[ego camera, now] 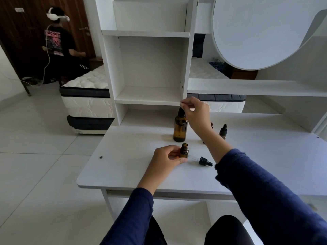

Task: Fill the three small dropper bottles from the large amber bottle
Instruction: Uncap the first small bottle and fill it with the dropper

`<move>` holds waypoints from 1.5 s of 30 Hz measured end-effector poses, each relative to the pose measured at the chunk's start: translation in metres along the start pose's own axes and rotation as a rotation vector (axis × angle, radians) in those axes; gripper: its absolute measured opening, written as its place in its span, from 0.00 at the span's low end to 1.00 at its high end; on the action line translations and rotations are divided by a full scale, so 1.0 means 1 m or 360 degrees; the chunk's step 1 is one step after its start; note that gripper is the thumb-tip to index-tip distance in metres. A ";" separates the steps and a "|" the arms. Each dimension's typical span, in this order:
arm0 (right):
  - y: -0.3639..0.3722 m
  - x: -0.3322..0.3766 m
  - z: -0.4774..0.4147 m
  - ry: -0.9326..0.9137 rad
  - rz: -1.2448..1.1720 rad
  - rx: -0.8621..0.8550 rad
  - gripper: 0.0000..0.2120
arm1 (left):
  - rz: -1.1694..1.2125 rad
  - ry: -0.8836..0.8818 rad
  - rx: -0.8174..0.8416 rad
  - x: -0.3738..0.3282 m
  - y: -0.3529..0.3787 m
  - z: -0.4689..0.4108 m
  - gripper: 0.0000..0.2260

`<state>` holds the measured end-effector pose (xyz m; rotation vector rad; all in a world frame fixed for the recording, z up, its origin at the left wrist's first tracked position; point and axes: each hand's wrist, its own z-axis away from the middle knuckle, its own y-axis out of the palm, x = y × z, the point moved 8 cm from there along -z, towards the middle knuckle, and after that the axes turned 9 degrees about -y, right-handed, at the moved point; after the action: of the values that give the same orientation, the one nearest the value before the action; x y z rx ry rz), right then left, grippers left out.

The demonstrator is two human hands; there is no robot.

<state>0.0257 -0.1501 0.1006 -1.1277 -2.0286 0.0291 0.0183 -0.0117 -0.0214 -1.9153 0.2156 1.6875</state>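
On the white desk (123,170), the left hand (166,158) grips an open small bottle (184,151) just in front of the large bottle (180,129), whose dropper (181,112) the right hand (196,112) pinches.

One wide-angle view from the wearer's head, tilted forward and down over the smooth white surface (123,170). The left hand (166,156) and right hand (196,114) sit near mid-frame, close to the lens, dark blue sleeves (134,218) entering from the bottom edge. The white open shelf unit (150,96) faces it just beyond; pale tiled floor (35,165) spreads left
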 end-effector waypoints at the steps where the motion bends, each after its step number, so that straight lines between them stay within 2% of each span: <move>1: 0.000 -0.001 0.000 0.0007 -0.0005 0.0000 0.06 | -0.0004 0.0002 -0.0002 0.000 0.000 0.000 0.15; 8: 0.003 -0.005 -0.002 0.0061 0.0001 0.0028 0.04 | -0.0038 0.0017 -0.0006 -0.001 0.000 0.000 0.15; 26: -0.003 0.006 -0.002 0.0022 0.0120 0.0045 0.07 | -0.0056 0.0030 -0.0007 0.001 -0.001 -0.001 0.14; 45: -0.078 0.073 -0.014 -0.0249 -0.0239 -0.0505 0.06 | -0.0030 0.0069 0.0031 -0.001 -0.002 0.002 0.13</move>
<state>-0.0410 -0.1491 0.1855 -1.1909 -2.3104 -0.2984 0.0174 -0.0098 -0.0200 -1.9353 0.2289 1.6267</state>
